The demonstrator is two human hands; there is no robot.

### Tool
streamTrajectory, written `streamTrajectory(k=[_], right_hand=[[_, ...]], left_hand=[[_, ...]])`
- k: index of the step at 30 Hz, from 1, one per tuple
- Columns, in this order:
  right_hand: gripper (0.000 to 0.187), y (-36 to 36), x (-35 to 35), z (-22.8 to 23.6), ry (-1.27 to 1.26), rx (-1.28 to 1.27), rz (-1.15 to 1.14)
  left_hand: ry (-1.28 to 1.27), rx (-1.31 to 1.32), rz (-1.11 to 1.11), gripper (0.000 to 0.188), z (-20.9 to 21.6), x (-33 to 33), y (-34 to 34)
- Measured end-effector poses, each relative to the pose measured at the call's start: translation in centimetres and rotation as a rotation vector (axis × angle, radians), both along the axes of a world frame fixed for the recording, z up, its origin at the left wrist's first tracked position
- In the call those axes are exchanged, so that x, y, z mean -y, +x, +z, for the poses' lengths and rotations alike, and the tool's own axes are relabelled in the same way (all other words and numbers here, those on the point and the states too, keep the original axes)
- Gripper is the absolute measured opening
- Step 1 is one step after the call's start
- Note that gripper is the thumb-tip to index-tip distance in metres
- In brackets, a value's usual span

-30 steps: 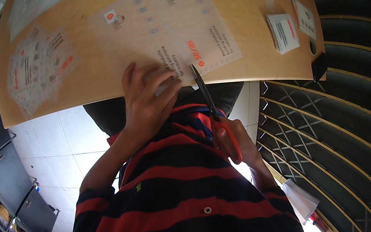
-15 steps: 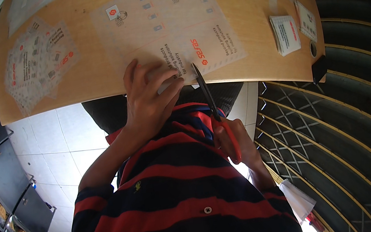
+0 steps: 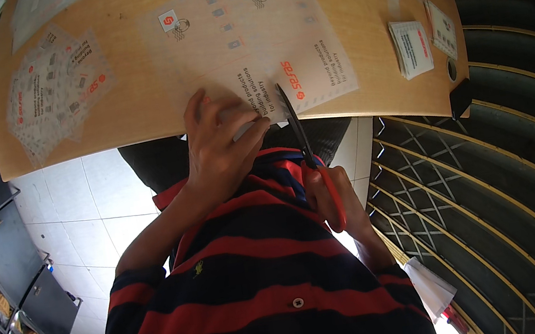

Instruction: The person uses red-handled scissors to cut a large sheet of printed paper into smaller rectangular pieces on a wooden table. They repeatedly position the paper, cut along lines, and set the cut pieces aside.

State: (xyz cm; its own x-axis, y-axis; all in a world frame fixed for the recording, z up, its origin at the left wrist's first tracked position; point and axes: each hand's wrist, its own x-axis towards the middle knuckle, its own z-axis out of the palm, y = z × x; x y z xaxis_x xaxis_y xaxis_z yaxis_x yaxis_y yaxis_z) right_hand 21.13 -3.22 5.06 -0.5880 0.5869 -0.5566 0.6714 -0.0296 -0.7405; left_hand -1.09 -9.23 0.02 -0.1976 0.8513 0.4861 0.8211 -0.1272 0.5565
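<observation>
At the near edge of the curved wooden surface (image 3: pixel 135 117), a large translucent printed plastic sheet (image 3: pixel 248 38) is lying flat, its lower margin overhanging toward six o'clock. The left hand (image 3: pixel 220 150) is pressing down on that margin with fingers spread, its grip flat and open on the sheet rather than closed around anything. Just at its three o'clock, the right hand (image 3: pixel 338 201) is curling its grip through the handles of the red-handled scissors (image 3: pixel 311 160), whose dark blades are pointing toward twelve o'clock and biting into the sheet's lower edge; how far the blades are parted I cannot tell. The step in hand appears to be an early stretch of a cut running up into the sheet. Continuing would likely call for the left hand keeping the sheet taut while the blades are advancing along a straight line between the printed blocks. Toward ten o'clock a pile of similar printed pieces (image 3: pixel 53 95) is resting, and toward two o'clock a small stack of white printed cards (image 3: pixel 412 47) is sitting well apart.
</observation>
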Motion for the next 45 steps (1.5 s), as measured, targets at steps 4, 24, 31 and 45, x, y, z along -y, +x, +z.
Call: streamTrajectory(k=[4,24,31,45], right_hand=[[0.041,0.1,-0.2,-0.1,0.034,-0.032,0.009],[0.047,-1.6,-0.5,-1.7,0.046,-0.066,-0.015],[0.049,-2.7,-1.4,-1.8,0.069,-0.109,0.021],[0.059,-3.4,-2.7,-1.7,0.028,-0.149,0.023]], left_hand=[[-0.004,0.0,0.001,0.023,0.1,0.0,0.0],[0.01,0.032,0.016,0.02,0.3,0.7,1.2],[0.056,0.068,0.022,0.016,-0.2,1.0,1.5],[0.037,0.153,0.036,0.019,0.5,1.5,1.5]])
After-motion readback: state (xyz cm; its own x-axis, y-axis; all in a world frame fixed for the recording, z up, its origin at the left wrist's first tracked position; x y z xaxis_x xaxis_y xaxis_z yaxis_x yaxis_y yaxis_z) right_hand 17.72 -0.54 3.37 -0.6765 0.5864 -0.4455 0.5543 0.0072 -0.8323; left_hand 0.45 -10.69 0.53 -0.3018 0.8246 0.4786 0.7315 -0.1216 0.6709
